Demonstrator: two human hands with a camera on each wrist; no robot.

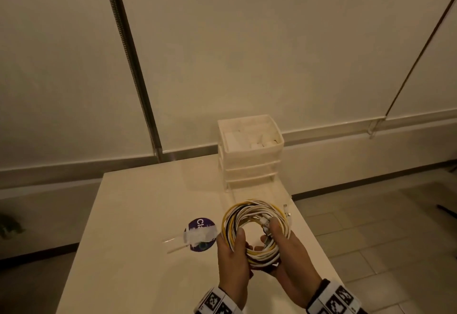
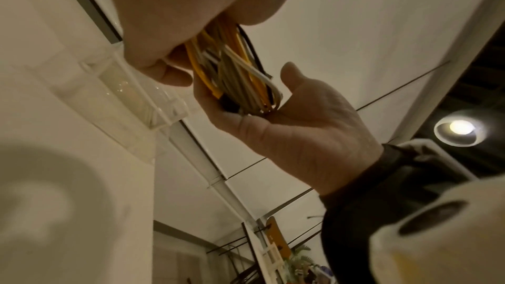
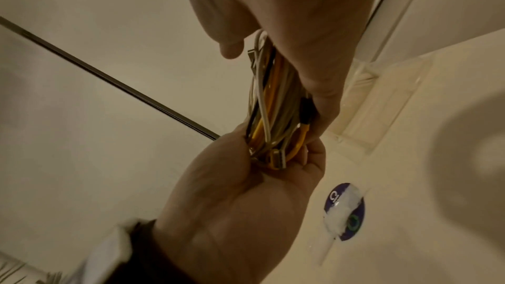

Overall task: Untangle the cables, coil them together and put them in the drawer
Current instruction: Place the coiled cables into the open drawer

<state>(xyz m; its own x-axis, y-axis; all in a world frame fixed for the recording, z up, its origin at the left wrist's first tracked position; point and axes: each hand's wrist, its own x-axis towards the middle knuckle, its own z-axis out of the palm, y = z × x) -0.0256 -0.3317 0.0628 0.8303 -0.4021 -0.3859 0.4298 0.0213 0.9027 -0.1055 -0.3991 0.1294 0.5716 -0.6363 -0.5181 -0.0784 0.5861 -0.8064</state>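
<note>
A round coil of white, yellow and black cables [image 1: 249, 214] is held up over the table between both hands. My left hand [image 1: 233, 251] grips its left side, thumb on top and fingers curled underneath. On the right side, my right hand [image 1: 284, 244] pinches the loops and a white plug with its thumb. The left wrist view shows the cable bundle [image 2: 240, 77] edge-on, running into the right hand's palm [image 2: 300, 129]. The right wrist view shows the bundle [image 3: 273, 105] pressed into the left hand [image 3: 240, 191]. The white drawer unit [image 1: 249, 150] stands behind the coil, its bottom drawer [image 1: 262, 191] pulled out.
A purple round sticker [image 1: 200, 224] with white tape across it lies on the white table [image 1: 138, 214], left of my hands. The table's right edge runs close by my right wrist, with tiled floor beyond. A wall stands behind the drawer unit.
</note>
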